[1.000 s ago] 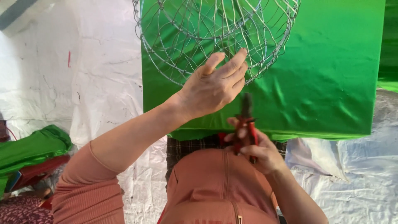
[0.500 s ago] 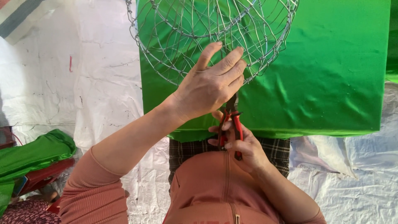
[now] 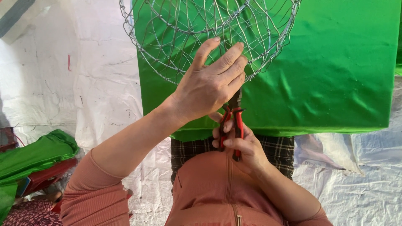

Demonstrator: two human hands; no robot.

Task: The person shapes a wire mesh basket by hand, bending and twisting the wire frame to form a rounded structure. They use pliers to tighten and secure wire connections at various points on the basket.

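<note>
A round basket frame of thin silver wire (image 3: 184, 37) hangs at the top middle, in front of a shiny green sheet (image 3: 335, 71). My left hand (image 3: 209, 86) rests against the frame's lower rim, fingers laid on the wires. Just below it, my right hand (image 3: 240, 146) grips red-handled pliers (image 3: 232, 123), whose dark jaws point up and are hidden behind my left hand at the rim. Both arms wear salmon-pink sleeves.
A white plastic sheet (image 3: 63, 83) covers the ground and the background. Folded green cloth (image 3: 35, 152) with a red item under it lies at the left edge. Checked fabric (image 3: 280, 152) shows below the green sheet.
My right hand has raised the pliers from my chest up to the frame's lower rim, behind my left hand. The left hand has stayed on the wires.
</note>
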